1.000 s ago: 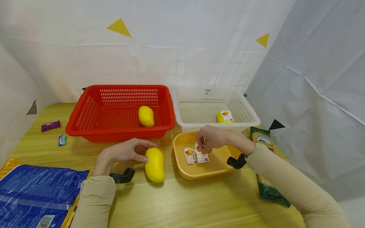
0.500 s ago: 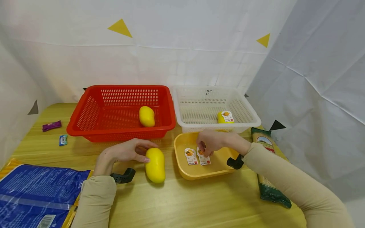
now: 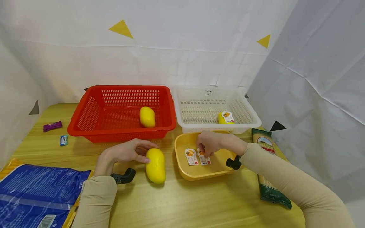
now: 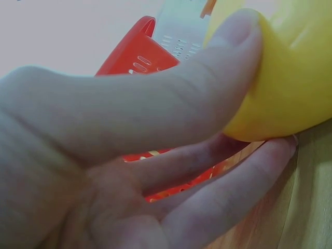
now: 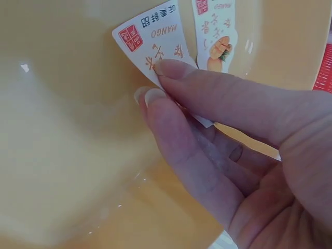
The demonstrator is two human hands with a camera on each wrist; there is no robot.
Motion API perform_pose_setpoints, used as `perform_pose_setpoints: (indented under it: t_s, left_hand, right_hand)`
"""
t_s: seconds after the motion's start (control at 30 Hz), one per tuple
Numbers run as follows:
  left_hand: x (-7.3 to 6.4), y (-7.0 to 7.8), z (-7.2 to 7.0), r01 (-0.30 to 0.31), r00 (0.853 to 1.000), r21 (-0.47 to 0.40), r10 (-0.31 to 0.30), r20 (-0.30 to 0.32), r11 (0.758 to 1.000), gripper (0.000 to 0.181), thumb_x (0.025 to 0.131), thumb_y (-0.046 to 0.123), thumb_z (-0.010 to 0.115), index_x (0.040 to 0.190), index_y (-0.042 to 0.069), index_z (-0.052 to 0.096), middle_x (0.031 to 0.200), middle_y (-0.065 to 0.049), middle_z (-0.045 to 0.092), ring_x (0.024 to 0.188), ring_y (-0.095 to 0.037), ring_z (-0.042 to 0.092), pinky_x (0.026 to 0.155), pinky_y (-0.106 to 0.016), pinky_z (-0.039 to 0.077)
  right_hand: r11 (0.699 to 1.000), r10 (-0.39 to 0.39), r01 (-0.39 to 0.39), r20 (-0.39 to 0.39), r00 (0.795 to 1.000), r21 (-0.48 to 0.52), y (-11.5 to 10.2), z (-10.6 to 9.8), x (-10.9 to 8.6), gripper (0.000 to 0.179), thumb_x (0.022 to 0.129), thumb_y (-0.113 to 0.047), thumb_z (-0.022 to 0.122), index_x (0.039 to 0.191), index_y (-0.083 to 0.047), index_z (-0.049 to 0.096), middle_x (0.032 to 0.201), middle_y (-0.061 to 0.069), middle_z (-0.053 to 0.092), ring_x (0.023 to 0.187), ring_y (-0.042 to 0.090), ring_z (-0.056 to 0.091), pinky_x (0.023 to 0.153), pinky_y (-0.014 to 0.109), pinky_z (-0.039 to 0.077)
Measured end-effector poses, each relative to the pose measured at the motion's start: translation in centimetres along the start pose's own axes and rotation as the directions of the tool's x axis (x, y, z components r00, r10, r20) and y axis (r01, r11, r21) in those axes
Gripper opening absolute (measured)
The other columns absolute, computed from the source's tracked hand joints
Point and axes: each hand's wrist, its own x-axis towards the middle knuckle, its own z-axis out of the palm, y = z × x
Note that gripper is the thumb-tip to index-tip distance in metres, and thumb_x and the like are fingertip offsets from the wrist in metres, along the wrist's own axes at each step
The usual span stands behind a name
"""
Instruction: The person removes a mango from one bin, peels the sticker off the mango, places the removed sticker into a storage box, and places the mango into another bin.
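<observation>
My left hand (image 3: 126,152) holds a yellow mango (image 3: 155,166) by its upper end, thumb on its side and fingers curled against it. The mango rests on the wooden table, left of a yellow-orange basin (image 3: 220,163). Inside that basin my right hand (image 3: 212,142) pinches a white mango sticker (image 5: 155,39) between thumb and forefinger; the right wrist view shows it bent upward along its edge. A second mango sticker (image 3: 191,156) lies flat on the basin floor beside it. The fingers hide the upper part of the pinched sticker in the head view.
Behind stand a red basket (image 3: 119,120) with one mango (image 3: 147,117) and a white basket (image 3: 194,110) with a mango bearing a sticker (image 3: 228,117). Green-brown bag (image 3: 273,193) lies right, blue package (image 3: 37,193) left, near a purple wrapper (image 3: 52,126) and small blue packet (image 3: 64,140).
My right hand has shifted slightly right and down, and the sticker under its fingers has moved slightly right. The left hand and mango keep their place.
</observation>
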Motion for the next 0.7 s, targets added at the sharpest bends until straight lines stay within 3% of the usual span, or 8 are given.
perform_pose_setpoints:
  t_s: [0.4, 0.7]
  left_hand:
    - [-0.02, 0.06, 0.04, -0.004, 1.000, 0.004, 0.004, 0.001, 1.000, 0.055, 0.094, 0.019, 0.071, 0.143, 0.003, 0.052, 0.138, -0.013, 0.059, 0.128, -0.037, 0.053, 0.109, -0.058, 0.041]
    - [-0.08, 0.19, 0.06, -0.011, 1.000, 0.010, 0.011, 0.002, 1.000, 0.055, 0.094, 0.018, 0.070, 0.143, 0.003, 0.051, 0.138, -0.014, 0.059, 0.128, -0.038, 0.053, 0.109, -0.058, 0.041]
  right_hand:
    - [1.000, 0.010, -0.010, 0.002, 1.000, -0.006, -0.05, 0.27, 0.34, 0.019, 0.075, -0.003, 0.084, 0.072, -0.008, 0.066, 0.058, -0.005, 0.059, 0.048, 0.006, 0.054, 0.052, 0.018, 0.044]
    - [0.999, 0.004, -0.002, 0.025, 1.000, -0.049, 0.09, 0.19, 0.41, 0.016, 0.077, -0.006, 0.084, 0.086, -0.009, 0.072, 0.070, -0.005, 0.057, 0.057, 0.006, 0.051, 0.055, 0.018, 0.044]
